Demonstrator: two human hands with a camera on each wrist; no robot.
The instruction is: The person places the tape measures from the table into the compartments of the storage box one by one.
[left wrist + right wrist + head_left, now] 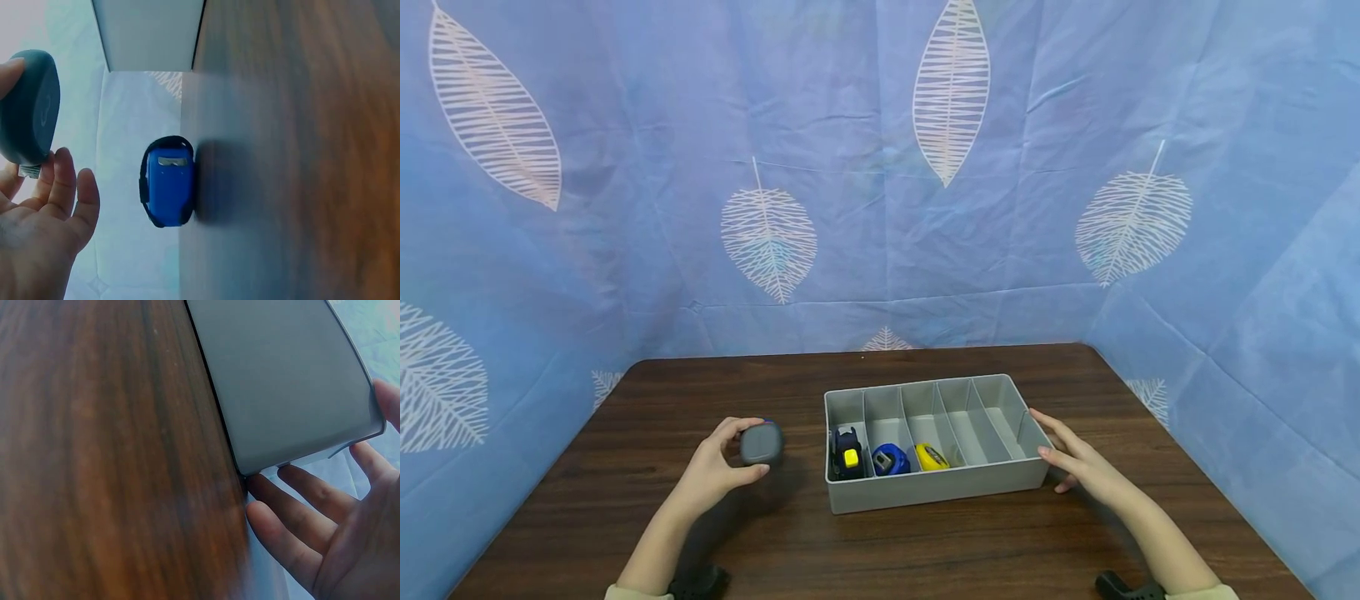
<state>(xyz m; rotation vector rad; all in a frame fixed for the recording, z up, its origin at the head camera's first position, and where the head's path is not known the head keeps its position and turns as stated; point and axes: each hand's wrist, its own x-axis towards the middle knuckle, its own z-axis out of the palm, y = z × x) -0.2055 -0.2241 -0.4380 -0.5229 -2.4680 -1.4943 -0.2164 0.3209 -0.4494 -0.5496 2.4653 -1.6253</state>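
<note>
My left hand point(718, 467) pinches a dark grey tape measure point(762, 443) between thumb and fingers, left of a grey divided tray point(940, 482). In the left wrist view, the metal tip of this tape measure point(30, 103) points down. A blue tape measure with a black strap point(169, 187) stands on the table beyond it, almost wholly hidden in the head view. My right hand point(1086, 467) rests at the tray's right end, thumb at the front corner. From the right wrist view, its fingers point(312, 494) lie loosely extended against the end wall.
Inside the tray's left compartments lie a black tape measure with a yellow button point(848, 454), a blue tape measure point(891, 459) and a yellow tape measure point(931, 457). The dark wooden table point(737, 383) meets a blue leaf-patterned cloth point(850, 250) behind.
</note>
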